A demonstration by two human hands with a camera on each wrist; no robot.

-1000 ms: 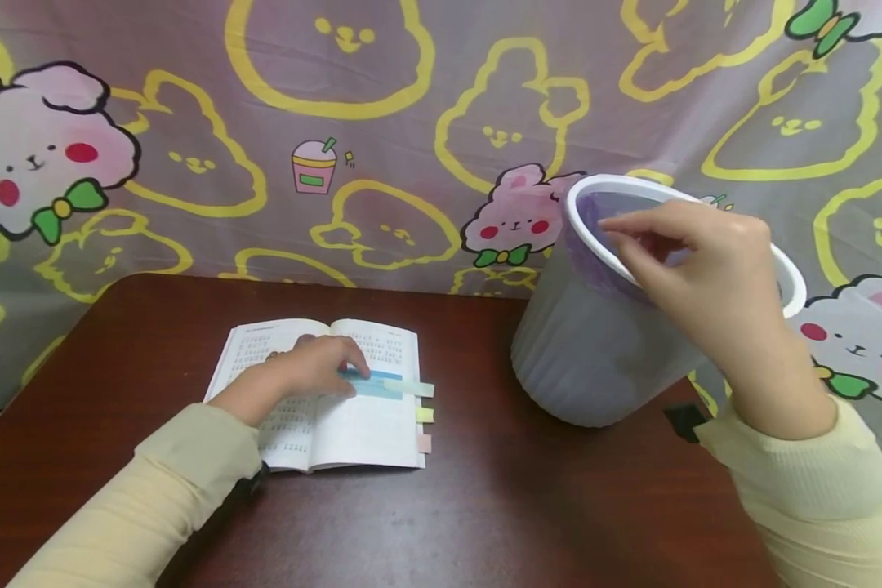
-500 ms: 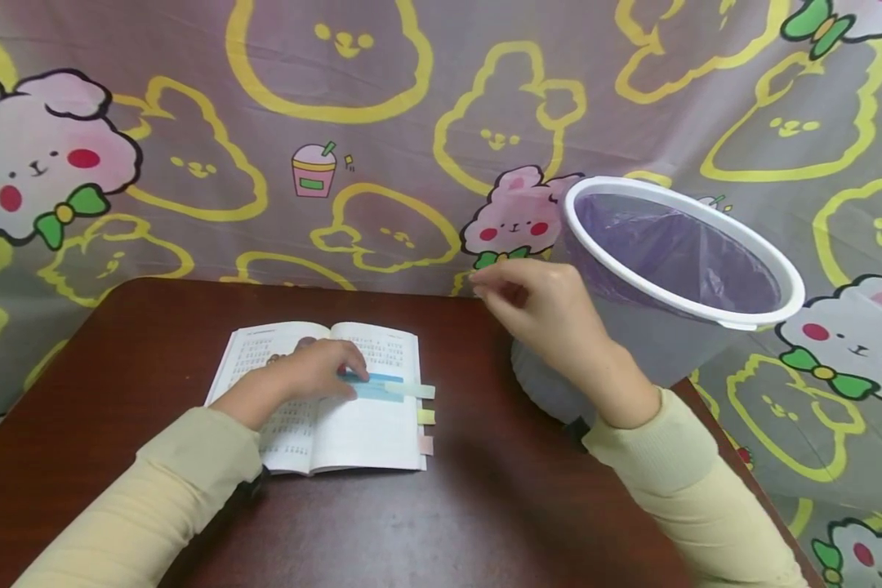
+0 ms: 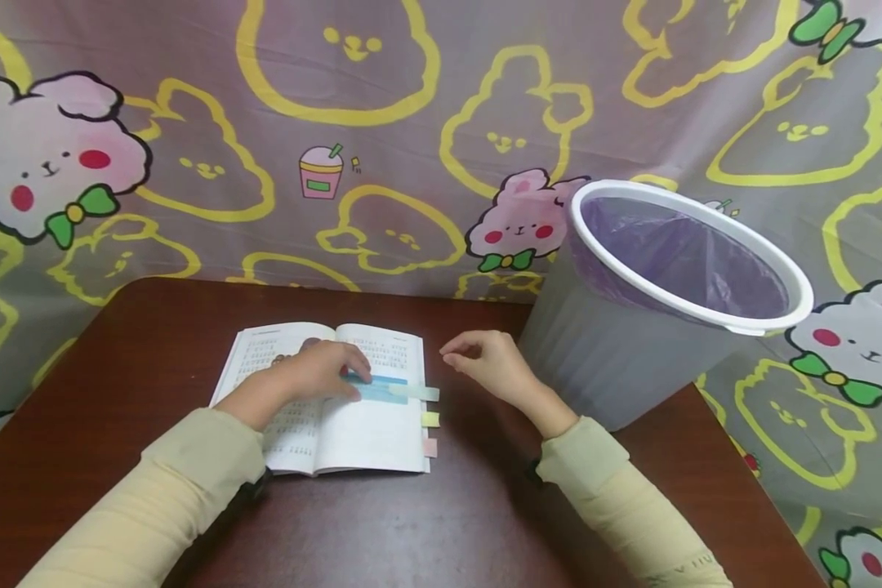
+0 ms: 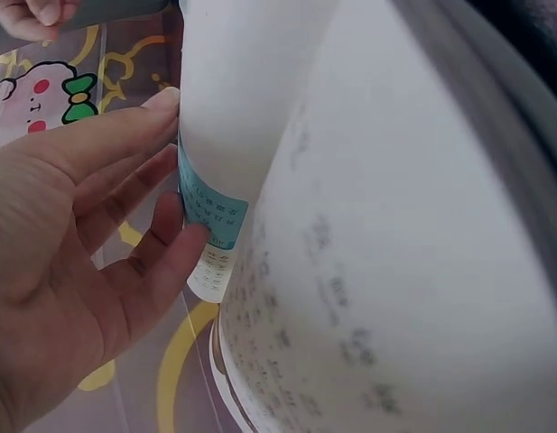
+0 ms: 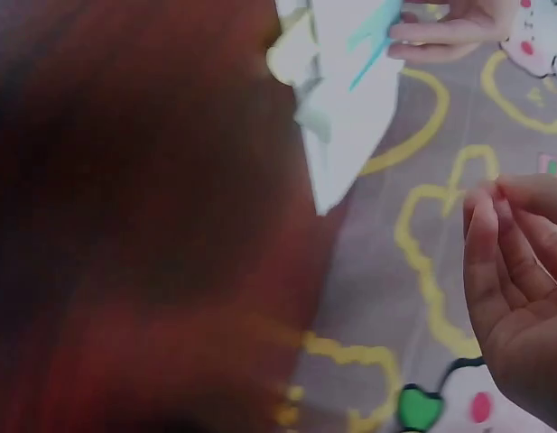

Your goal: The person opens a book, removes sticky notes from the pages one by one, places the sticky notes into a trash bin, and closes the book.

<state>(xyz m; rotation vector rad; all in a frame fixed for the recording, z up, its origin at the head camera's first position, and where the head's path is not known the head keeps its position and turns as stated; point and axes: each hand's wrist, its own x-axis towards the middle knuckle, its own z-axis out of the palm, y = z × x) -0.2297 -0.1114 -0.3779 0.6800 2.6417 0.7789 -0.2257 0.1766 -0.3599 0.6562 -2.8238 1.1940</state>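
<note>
An open book (image 3: pixel 367 437) lies on the table, with a blue printed band (image 3: pixel 385 390) across its right page. Over the book, my left hand (image 3: pixel 316 371) rests its fingertips on the right page at that band. In the left wrist view the left hand's fingers (image 4: pixel 116 144) are relaxed against the page. Sticky tabs stick out from the book's right edge: pale green (image 3: pixel 422 394), yellow (image 3: pixel 430 420) and pink (image 3: pixel 429 447). Just right of the book, my right hand (image 3: pixel 496 367) hangs with loosely curled fingers, thumb tip close to the index fingertip, nothing visible between them.
A grey trash bin (image 3: pixel 595 343) with a white rim and purple bag liner (image 3: pixel 676 245) stands tilted at the right of the dark brown table (image 3: pixel 426 531). Behind the table hangs a cartoon-patterned curtain (image 3: pixel 404 155).
My right hand has come from over the bin's opening, leftward and down, to beside the book's right edge. The left hand stays on the page.
</note>
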